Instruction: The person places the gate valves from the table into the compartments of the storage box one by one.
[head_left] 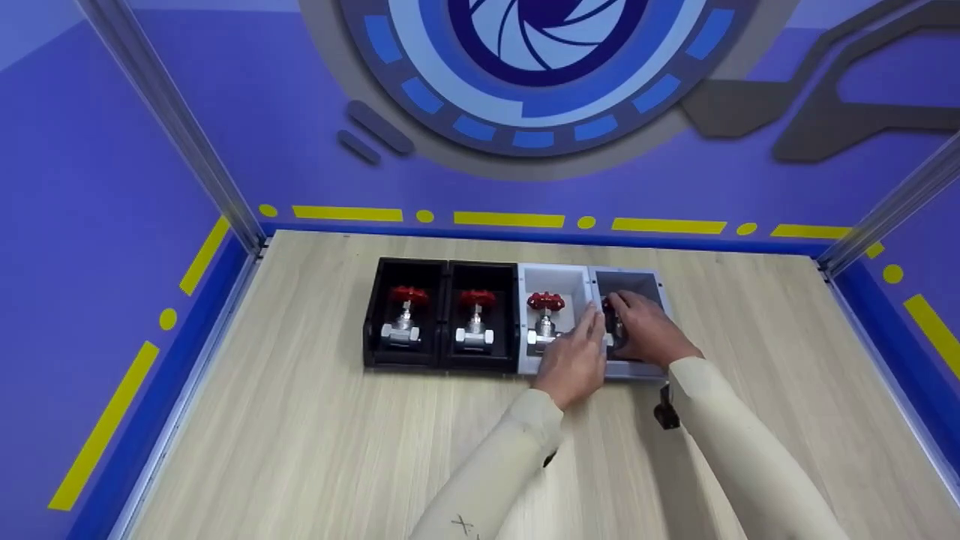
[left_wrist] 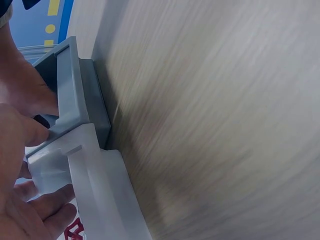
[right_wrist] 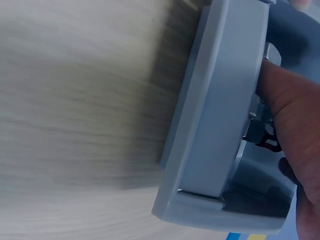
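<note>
My right hand [head_left: 652, 330] reaches into the grey bin [right_wrist: 225, 100] at the row's right end and grips a metal valve [right_wrist: 256, 112] with a red handwheel, mostly hidden behind the fingers. Beside it, my left hand [head_left: 576, 364] rests over the wall between the grey bin and the white bin [head_left: 553, 276]. In the left wrist view its thumb [left_wrist: 36, 131] lies at the grey bin's edge, while relaxed fingers [left_wrist: 52, 202] reach into the white bin. Another valve [head_left: 545, 322] with a red handwheel [head_left: 546, 301] stands upright in the white bin, near the left hand.
Two black bins [head_left: 444, 358] adjoin the white one on the left, holding one upright red-wheeled valve [head_left: 406, 322] and another valve [head_left: 475, 322]. The row stands on a wood-grain table [head_left: 300, 435], with blue-purple panels [head_left: 262, 112] behind and at both sides.
</note>
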